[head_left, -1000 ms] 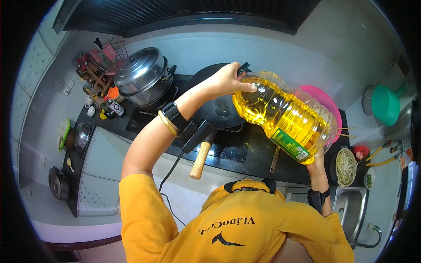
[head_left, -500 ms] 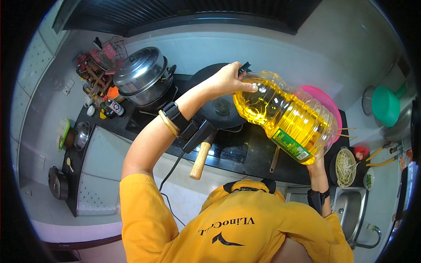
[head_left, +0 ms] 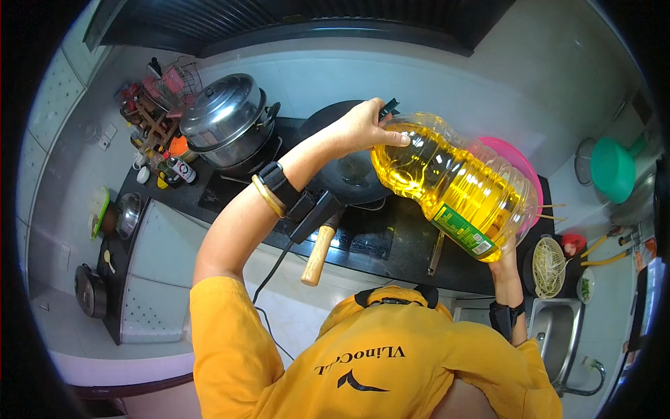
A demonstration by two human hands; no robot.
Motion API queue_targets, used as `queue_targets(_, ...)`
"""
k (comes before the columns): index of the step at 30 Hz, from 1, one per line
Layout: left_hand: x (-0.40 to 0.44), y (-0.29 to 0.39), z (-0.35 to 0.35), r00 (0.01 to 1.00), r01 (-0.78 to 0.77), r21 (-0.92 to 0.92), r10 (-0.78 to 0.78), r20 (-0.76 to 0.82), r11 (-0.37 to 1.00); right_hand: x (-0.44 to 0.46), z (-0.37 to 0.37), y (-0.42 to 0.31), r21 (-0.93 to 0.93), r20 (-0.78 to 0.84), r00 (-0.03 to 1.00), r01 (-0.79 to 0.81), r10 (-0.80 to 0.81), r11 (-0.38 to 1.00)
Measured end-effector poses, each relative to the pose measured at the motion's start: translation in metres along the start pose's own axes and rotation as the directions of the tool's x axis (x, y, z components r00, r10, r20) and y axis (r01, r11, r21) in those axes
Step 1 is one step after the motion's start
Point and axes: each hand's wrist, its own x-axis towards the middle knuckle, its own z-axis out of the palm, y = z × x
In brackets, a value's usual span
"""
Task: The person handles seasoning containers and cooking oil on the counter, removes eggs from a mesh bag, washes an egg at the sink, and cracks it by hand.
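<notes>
Gripping the oil bottle [head_left: 457, 192] mid-frame, left hand [head_left: 366, 130] clamps fingers near its top; right hand [head_left: 505, 258], fingers hidden, I can't tell.

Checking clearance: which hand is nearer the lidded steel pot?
Left. The left hand is right of the lidded steel pot, at the neck end of the bottle; the right hand is farther right, at the bottle's base.
</notes>
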Motion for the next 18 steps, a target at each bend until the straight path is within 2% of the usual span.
queue_targets(8,-0.001,-0.001,-0.001,1.0,-0.011,-0.024,0.011,0.001,1.0,0.002,-0.007,0.003,0.028,0.02,1.0,-0.005,0.005,1.0)
queue_targets(10,-0.001,-0.001,-0.001,1.0,-0.011,-0.028,0.011,-0.004,1.0,0.0,-0.001,0.002,0.104,-0.067,0.998,0.005,0.002,0.995)
queue_targets(13,0.0,-0.002,-0.002,1.0,-0.006,-0.008,0.006,0.005,1.0,0.001,-0.003,0.003,0.117,-0.027,1.0,0.014,-0.011,0.993)
queue_targets(17,-0.001,-0.001,-0.002,1.0,-0.003,-0.009,0.003,0.002,1.0,0.002,-0.009,0.007,0.108,-0.045,0.999,0.009,-0.004,0.994)
queue_targets(18,-0.001,0.002,-0.003,1.0,0.009,0.013,-0.009,0.01,1.0,0.003,-0.012,0.009,0.05,-0.085,0.996,0.009,-0.005,0.999)
